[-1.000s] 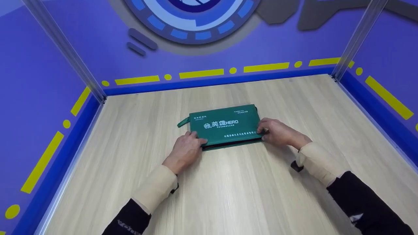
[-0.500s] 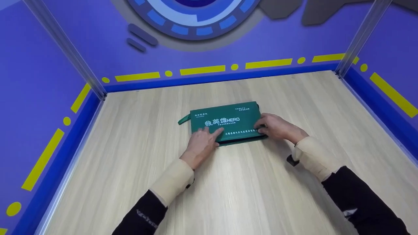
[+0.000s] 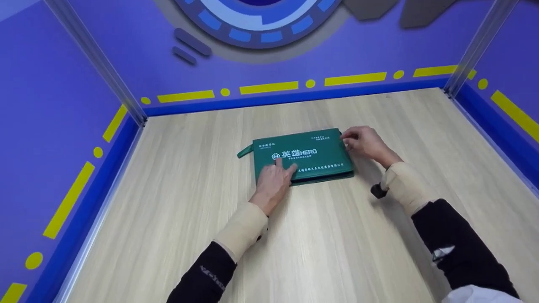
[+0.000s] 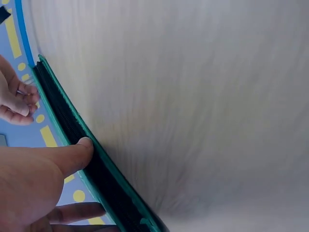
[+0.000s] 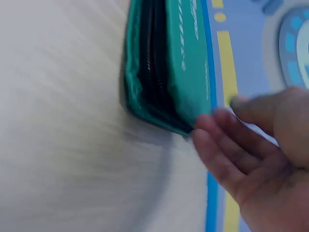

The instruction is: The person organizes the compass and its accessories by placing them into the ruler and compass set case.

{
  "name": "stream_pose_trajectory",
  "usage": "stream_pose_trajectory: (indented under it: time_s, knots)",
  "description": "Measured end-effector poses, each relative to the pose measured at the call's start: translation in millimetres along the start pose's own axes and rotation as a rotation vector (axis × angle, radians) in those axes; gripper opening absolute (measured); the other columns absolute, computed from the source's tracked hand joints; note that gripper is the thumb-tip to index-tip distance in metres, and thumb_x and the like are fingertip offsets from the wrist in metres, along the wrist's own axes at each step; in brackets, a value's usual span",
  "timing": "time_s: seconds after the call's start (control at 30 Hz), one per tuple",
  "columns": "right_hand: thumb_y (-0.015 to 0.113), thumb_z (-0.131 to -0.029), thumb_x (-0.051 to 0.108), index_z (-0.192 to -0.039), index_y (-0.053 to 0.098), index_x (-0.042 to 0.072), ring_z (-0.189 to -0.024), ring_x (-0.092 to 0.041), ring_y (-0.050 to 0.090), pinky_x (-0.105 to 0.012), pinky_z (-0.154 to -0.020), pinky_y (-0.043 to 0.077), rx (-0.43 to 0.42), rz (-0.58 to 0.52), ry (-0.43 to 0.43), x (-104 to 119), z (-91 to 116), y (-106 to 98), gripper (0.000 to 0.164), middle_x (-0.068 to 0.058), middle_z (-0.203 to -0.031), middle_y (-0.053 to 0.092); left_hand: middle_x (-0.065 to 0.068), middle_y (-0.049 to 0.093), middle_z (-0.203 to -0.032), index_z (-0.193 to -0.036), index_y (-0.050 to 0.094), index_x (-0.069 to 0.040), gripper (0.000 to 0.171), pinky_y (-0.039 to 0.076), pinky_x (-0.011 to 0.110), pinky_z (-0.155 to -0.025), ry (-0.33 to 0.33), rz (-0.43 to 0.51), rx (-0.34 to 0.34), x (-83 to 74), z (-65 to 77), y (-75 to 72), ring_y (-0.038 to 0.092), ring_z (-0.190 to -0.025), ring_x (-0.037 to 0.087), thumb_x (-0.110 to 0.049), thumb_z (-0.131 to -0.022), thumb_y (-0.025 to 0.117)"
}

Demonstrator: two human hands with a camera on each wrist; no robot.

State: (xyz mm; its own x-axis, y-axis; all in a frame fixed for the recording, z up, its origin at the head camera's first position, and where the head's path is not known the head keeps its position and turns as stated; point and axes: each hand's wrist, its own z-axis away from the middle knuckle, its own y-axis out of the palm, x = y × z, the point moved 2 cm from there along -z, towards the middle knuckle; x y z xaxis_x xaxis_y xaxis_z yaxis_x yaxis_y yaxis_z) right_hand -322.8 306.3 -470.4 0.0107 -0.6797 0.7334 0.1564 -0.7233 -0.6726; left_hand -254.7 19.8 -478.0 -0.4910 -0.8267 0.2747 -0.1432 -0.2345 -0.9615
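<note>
A green zip pouch (image 3: 309, 145) with white lettering lies flat on the wooden table, its strap (image 3: 245, 151) sticking out on the left. My left hand (image 3: 273, 180) rests on its front left part, fingers spread over the cover. In the left wrist view the thumb (image 4: 79, 153) lies across the dark front side. Near the far right corner is my right hand (image 3: 367, 143), its fingers bent slightly beside the pouch's right side. The right wrist view shows thumb and fingers apart with nothing visible between them; a zipper (image 5: 150, 53) runs along the pouch's side.
Light wood tabletop (image 3: 337, 235) surrounds the pouch. Blue-purple panels (image 3: 139, 63) with yellow dashes wall in the back and both sides, and clear posts (image 3: 101, 63) stand at the back corners.
My left hand has slid right from the pouch's front left corner onto its cover. My right hand has moved from the front right corner back along the right side.
</note>
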Motion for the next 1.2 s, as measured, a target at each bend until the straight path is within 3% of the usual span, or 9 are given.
stream_pose_trajectory:
  time_s: [0.1, 0.2, 0.3, 0.43, 0.63, 0.8, 1.0, 1.1, 1.2]
  knots:
    - [0.051, -0.105, -0.001, -0.133, 0.062, -0.003, -0.1, -0.031, 0.062, -0.034, -0.086, 0.056, -0.053, -0.071, 0.086, -3, -13, -3, 0.029, -0.022, -0.123, 0.061, 0.023, 0.053, -0.148, -0.153, 0.048, -0.032, 0.058, 0.055, 0.027, -0.066, -0.013, -0.028, 0.014, -2.8, -0.4, 0.3, 0.064, -0.063, 0.022, -0.002, -0.104, 0.057]
    - [0.051, -0.103, -0.003, -0.136, 0.058, -0.005, -0.101, -0.031, 0.059, -0.031, -0.081, 0.054, -0.067, -0.049, 0.128, -7, -23, -4, 0.034, -0.023, -0.125, 0.057, 0.02, 0.053, -0.149, -0.153, 0.047, -0.031, 0.057, 0.059, 0.033, -0.079, -0.011, -0.049, 0.029, -6.2, -2.0, -1.0, 0.062, -0.059, 0.021, -0.003, -0.104, 0.056]
    - [0.05, -0.101, -0.005, -0.14, 0.055, -0.007, -0.102, -0.031, 0.057, -0.036, -0.085, 0.053, -0.056, -0.023, 0.146, -12, -31, -5, 0.039, -0.024, -0.126, 0.056, 0.019, 0.052, -0.15, -0.154, 0.045, -0.031, 0.059, 0.057, 0.041, -0.093, 0.002, -0.053, 0.044, -8.3, -5.3, -2.5, 0.058, -0.054, 0.018, -0.001, -0.104, 0.054]
    - [0.047, -0.101, -0.007, -0.142, 0.051, -0.009, -0.106, -0.034, 0.057, -0.045, -0.094, 0.052, -0.035, -0.021, 0.147, -14, -37, -2, 0.042, -0.026, -0.127, 0.054, 0.018, 0.051, -0.151, -0.155, 0.045, -0.031, 0.061, 0.054, 0.042, -0.098, 0.007, -0.055, 0.049, -8.8, -7.2, -3.6, 0.051, -0.051, 0.016, 0.0, -0.104, 0.055]
    - [0.046, -0.102, -0.006, -0.143, 0.051, -0.009, -0.113, -0.038, 0.055, -0.054, -0.102, 0.047, -0.04, -0.006, 0.099, -19, -48, 8, 0.041, -0.029, -0.131, 0.055, 0.016, 0.056, -0.148, -0.149, 0.051, -0.029, 0.053, 0.053, 0.042, -0.099, -0.007, -0.035, 0.02, -3.7, -5.3, -1.2, 0.063, -0.062, 0.018, -0.002, -0.104, 0.056]
    - [0.044, -0.103, -0.007, -0.142, 0.055, -0.007, -0.111, -0.037, 0.055, -0.053, -0.1, 0.048, -0.018, 0.024, 0.081, -21, -53, 14, 0.04, -0.028, -0.13, 0.058, 0.016, 0.06, -0.143, -0.143, 0.057, -0.028, 0.046, 0.057, 0.041, -0.093, 0.001, -0.039, -0.017, -1.7, -1.0, 1.1, 0.068, -0.068, 0.02, -0.006, -0.103, 0.059]
    - [0.047, -0.107, 0.0, -0.137, 0.06, -0.008, -0.116, -0.036, 0.058, -0.053, -0.102, 0.049, -0.013, 0.027, 0.098, -23, -57, 15, 0.034, -0.028, -0.135, 0.06, 0.018, 0.061, -0.141, -0.143, 0.059, -0.028, 0.05, 0.056, 0.044, -0.094, 0.008, -0.029, -0.043, -1.1, 1.7, 2.0, 0.071, -0.071, 0.022, -0.002, -0.101, 0.062]
    - [0.049, -0.107, 0.001, -0.134, 0.063, -0.008, -0.108, -0.032, 0.061, -0.045, -0.093, 0.054, -0.038, 0.001, 0.1, -25, -58, 13, 0.031, -0.026, -0.13, 0.063, 0.019, 0.062, -0.14, -0.143, 0.06, -0.027, 0.051, 0.057, 0.045, -0.093, 0.019, -0.016, -0.055, -0.9, 0.5, 0.9, 0.073, -0.076, 0.023, 0.0, -0.099, 0.063]
    - [0.051, -0.107, 0.003, -0.132, 0.065, -0.006, -0.095, -0.027, 0.062, -0.033, -0.076, 0.054, -0.057, -0.06, 0.105, -27, -58, 11, 0.03, -0.023, -0.123, 0.065, 0.02, 0.064, -0.137, -0.137, 0.063, -0.026, 0.045, 0.058, 0.045, -0.09, 0.015, 0.005, -0.086, 0.0, -2.5, 0.2, 0.073, -0.075, 0.024, -0.001, -0.1, 0.062]
